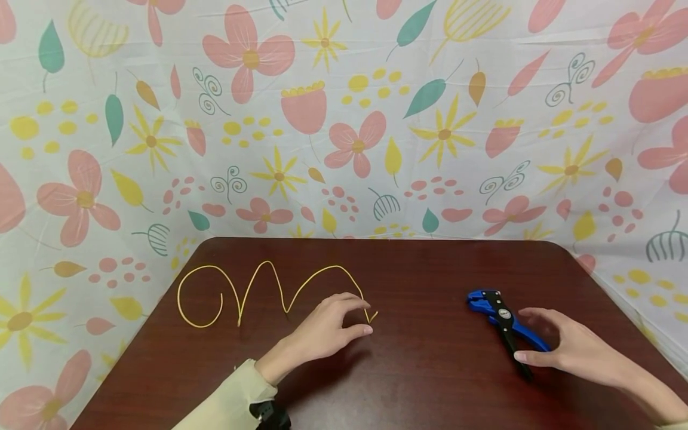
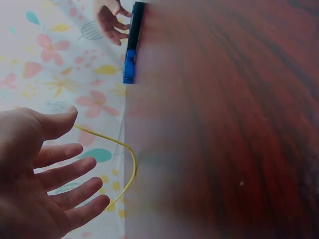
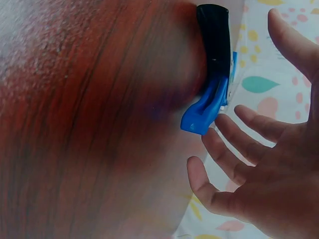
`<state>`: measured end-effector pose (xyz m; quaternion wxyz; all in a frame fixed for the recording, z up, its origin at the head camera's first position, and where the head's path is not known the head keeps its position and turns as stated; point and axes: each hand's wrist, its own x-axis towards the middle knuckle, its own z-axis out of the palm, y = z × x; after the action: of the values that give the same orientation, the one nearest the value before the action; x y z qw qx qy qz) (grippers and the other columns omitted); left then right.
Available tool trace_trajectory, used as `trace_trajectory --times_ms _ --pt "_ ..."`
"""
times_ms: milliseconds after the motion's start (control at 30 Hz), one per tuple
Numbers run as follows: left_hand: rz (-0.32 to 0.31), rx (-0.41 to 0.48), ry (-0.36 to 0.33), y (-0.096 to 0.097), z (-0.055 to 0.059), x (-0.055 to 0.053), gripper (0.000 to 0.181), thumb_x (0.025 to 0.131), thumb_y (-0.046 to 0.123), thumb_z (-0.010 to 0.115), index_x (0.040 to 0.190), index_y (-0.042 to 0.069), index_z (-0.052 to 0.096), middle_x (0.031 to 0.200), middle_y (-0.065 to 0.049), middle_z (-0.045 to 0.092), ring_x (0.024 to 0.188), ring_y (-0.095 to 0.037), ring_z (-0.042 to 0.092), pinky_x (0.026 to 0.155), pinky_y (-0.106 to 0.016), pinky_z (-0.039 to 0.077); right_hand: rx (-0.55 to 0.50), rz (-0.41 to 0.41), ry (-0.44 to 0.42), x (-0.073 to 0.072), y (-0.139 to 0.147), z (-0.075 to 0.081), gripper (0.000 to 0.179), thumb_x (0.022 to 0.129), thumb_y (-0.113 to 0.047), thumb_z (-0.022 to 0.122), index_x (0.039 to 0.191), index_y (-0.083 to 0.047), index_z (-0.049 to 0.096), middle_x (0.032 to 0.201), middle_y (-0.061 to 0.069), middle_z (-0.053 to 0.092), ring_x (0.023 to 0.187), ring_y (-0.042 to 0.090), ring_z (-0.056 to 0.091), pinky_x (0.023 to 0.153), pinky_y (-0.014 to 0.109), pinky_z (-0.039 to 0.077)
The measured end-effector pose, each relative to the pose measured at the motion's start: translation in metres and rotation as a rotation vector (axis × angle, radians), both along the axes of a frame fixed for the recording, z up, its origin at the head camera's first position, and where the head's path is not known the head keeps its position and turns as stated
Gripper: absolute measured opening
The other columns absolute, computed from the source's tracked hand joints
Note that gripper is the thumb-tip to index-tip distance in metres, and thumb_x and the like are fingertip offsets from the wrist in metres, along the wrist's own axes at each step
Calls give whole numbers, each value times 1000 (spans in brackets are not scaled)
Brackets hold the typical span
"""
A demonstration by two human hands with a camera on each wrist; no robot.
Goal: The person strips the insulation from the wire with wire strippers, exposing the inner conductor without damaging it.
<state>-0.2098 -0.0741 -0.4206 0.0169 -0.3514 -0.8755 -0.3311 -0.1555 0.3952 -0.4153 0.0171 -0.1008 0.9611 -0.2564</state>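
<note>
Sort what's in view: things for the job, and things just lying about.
Apparently for the job:
yellow wire, near the left hand
blue-and-black tool, near the right hand

Just around:
table
floral cloth
black wristband

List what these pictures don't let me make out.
Head view: blue-and-black tool, round emblem too small to read.
Head view: black wristband, partly cut off by the bottom edge.
Left wrist view: yellow wire's onward run, behind the left hand.
Right wrist view: base of the right hand, past the right edge.
</note>
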Motion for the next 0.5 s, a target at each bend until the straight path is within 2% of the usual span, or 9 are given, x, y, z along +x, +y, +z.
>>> trace_trajectory --times_ms 300,500 --pt "3 -8 5 7 -5 -8 31 98 21 78 125 6 75 124 0 71 123 -20 63 108 -40 48 17 11 -56 -4 2 -1 78 88 -41 87 142 4 54 134 22 61 117 42 63 75 26 53" --pt "11 -16 -1 9 -6 -12 26 98 18 78 122 8 77 123 1 73 125 -20 62 109 -39 47 23 28 -76 -6 4 -2 76 88 -39 87 141 5 55 133 21 61 116 41 62 75 27 53"
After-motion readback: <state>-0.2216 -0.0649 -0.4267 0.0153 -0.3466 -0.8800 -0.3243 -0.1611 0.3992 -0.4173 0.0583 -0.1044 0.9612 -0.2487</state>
